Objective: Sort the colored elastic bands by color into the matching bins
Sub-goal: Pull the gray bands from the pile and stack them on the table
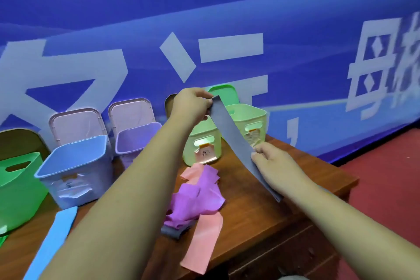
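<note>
Blue banner backdrop (227,18) with big pale characters, red floor (386,177) off to the right, brown wooden surface (261,211) below. Along the far edge of the surface, a row of bins: green bin (18,186) at far left, blue bin (75,170) beside it, purple bin (136,141) next, then two pale green bins (202,143), with lids (79,125) propped upright behind against the banner.

Grey band (234,141) up in the air above the surface, stretched flat on a slant in front of the pale green bins. Left hand (191,104) up high, thumb and fingers pinched on the band's top end. Right hand (272,163) lower and nearer, fingers curled round the band partway down, the tail trailing past the wrist.

On the surface beneath: crumpled purple bands (197,198) in a heap, a pink band (204,241) lying flat toward the near edge, a second grey piece (175,231) peeking from under the heap, a blue band (54,241) at lower left.
</note>
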Demonstrator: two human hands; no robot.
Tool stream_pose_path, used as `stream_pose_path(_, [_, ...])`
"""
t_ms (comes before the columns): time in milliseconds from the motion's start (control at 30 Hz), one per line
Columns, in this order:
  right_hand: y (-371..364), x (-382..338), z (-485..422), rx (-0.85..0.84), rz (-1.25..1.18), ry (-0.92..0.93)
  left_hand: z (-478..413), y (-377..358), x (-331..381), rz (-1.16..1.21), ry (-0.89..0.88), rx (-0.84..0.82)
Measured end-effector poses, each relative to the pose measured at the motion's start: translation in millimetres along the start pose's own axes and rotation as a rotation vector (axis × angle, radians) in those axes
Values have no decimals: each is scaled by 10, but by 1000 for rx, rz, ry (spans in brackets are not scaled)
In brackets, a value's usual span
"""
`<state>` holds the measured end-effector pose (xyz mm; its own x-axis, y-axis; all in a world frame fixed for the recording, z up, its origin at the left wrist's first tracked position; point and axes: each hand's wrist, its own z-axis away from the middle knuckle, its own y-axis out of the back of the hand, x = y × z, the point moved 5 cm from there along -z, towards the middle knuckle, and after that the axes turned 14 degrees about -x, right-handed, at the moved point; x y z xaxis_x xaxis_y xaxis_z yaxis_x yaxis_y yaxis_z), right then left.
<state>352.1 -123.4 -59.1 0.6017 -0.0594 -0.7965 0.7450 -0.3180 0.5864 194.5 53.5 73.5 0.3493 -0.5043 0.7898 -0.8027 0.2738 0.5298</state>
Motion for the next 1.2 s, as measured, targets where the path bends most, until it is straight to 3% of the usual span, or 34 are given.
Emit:
stream_pose_path(267, [697, 629, 36, -30, 246, -256, -326, -1203, -279, -164, 39, -75])
stream_pose_path(533, [912, 1033, -121, -68, 353, -352, -598, -2065, -805, -198, 200, -167])
stream_pose_path(767, [813, 1173, -232, -112, 431, -369, -813, -2328, -1146, -259, 312, -154])
stream_pose_path(1200, [749, 1245, -228, -131, 536, -383, -774, -2418, -1203, -394, 339, -183])
